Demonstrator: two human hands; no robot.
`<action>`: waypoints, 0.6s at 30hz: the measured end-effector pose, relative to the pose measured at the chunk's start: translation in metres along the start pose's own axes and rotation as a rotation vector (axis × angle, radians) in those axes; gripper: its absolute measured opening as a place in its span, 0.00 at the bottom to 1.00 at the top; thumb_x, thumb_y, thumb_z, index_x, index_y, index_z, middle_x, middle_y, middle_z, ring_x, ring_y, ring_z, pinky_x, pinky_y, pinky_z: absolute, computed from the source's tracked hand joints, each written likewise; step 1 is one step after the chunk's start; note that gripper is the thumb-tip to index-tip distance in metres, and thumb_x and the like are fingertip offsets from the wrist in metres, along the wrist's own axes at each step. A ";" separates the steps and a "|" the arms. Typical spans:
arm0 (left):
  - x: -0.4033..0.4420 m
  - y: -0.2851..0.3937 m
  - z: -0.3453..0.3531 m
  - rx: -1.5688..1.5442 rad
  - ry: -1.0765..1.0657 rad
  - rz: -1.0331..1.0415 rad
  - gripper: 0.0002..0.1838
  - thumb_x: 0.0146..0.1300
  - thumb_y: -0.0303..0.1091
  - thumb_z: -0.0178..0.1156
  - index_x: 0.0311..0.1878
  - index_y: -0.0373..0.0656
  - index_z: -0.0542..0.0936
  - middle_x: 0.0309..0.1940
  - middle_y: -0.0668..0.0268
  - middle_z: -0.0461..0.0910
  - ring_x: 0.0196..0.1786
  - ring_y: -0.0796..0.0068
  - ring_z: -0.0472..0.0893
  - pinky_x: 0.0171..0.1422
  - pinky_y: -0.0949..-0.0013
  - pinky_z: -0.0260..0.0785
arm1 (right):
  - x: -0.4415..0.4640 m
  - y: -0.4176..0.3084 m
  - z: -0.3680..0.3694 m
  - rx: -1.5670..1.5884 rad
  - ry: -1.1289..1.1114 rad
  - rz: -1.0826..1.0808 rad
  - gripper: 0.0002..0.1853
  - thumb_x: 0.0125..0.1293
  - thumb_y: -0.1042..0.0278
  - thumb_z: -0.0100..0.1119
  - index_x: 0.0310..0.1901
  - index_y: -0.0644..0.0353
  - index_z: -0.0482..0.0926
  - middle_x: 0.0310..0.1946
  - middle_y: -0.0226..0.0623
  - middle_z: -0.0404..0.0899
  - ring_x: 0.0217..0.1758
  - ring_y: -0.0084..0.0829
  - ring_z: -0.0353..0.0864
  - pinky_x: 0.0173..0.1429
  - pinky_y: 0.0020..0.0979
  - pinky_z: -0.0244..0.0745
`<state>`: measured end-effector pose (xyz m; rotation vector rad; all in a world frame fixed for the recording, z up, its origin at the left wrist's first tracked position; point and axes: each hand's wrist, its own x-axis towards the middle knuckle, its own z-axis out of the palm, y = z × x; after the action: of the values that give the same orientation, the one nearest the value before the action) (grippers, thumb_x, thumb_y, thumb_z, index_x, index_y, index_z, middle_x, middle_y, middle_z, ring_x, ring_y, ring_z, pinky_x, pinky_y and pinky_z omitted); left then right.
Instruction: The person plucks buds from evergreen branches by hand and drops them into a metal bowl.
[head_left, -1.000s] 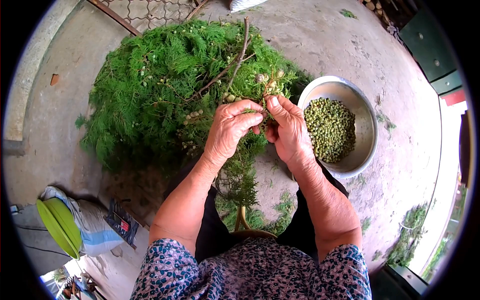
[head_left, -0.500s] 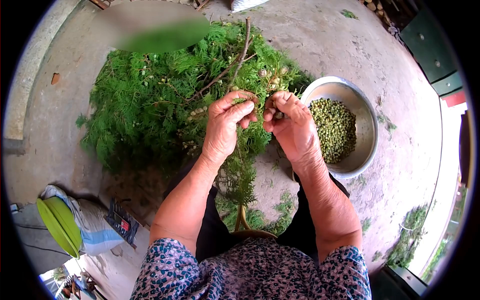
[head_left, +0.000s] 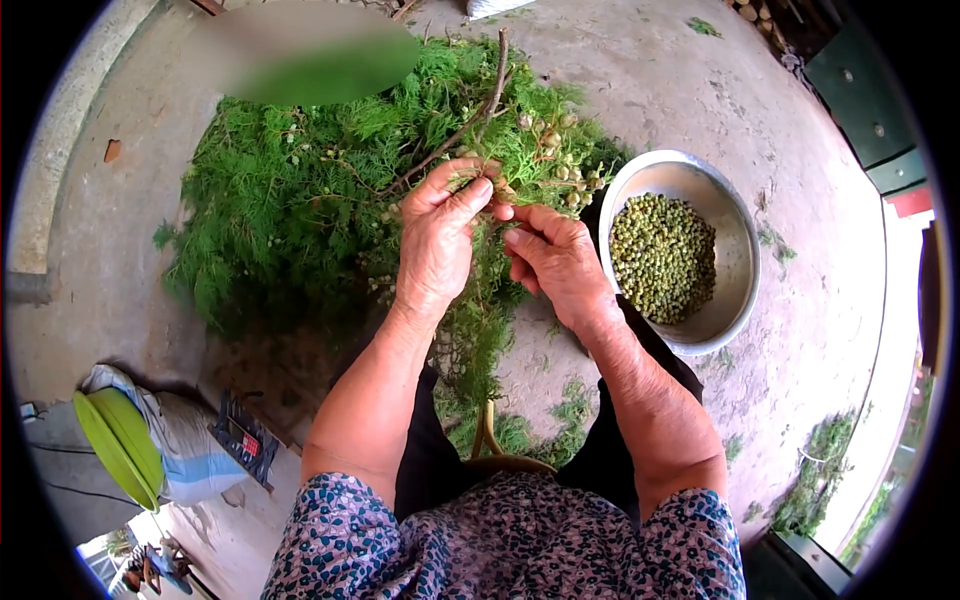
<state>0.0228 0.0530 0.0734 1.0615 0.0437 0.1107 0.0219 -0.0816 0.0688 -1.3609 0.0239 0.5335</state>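
My left hand (head_left: 440, 225) is closed in a pinch on an evergreen sprig (head_left: 535, 165) that bears round, pale green-brown cones (head_left: 575, 185). Just right of and below its fingertips is my right hand (head_left: 555, 255), its thumb and fingers pressed together; whatever lies between them is hidden. Both hands are over a large heap of cut evergreen branches (head_left: 270, 200), out of which a bare brown stem (head_left: 497, 80) sticks up. On the right, close to my right wrist, stands a metal basin (head_left: 735, 225) partly filled with small green cones (head_left: 665, 255).
At the lower left a lime-green basin (head_left: 110, 450) leans against a white-and-blue sack (head_left: 195, 465), beside a dark printed bag (head_left: 243, 440). Loose green scraps (head_left: 830, 470) litter the concrete floor (head_left: 640, 80). Dark green drawers (head_left: 860, 100) stand at the upper right.
My right hand has moved left and down from beside the cones, its fingers now turned toward my left fingertips. My left hand has shifted slightly up and left, still pinching the sprig.
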 end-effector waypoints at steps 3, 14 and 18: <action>-0.002 0.000 0.004 -0.022 -0.036 0.012 0.08 0.60 0.22 0.53 0.42 0.38 0.76 0.33 0.63 0.79 0.34 0.75 0.78 0.41 0.74 0.71 | -0.001 0.004 0.005 -0.176 -0.034 -0.091 0.11 0.62 0.76 0.51 0.45 0.67 0.73 0.22 0.29 0.71 0.18 0.18 0.68 0.23 0.22 0.66; -0.004 0.008 0.000 0.308 0.032 0.270 0.14 0.60 0.32 0.58 0.50 0.40 0.75 0.42 0.59 0.79 0.45 0.73 0.79 0.48 0.73 0.73 | 0.016 0.001 -0.012 0.149 0.165 -0.045 0.11 0.67 0.65 0.49 0.34 0.63 0.77 0.18 0.29 0.72 0.14 0.18 0.64 0.17 0.21 0.57; 0.003 0.015 -0.024 0.161 0.337 0.185 0.09 0.62 0.35 0.57 0.37 0.39 0.79 0.27 0.65 0.81 0.26 0.81 0.78 0.32 0.79 0.70 | 0.014 -0.015 -0.032 0.232 0.128 -0.151 0.12 0.66 0.63 0.51 0.37 0.64 0.76 0.22 0.30 0.73 0.17 0.18 0.65 0.18 0.20 0.56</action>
<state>0.0225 0.0820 0.0749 1.1974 0.2626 0.4589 0.0494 -0.1077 0.0711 -1.1576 0.0842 0.3055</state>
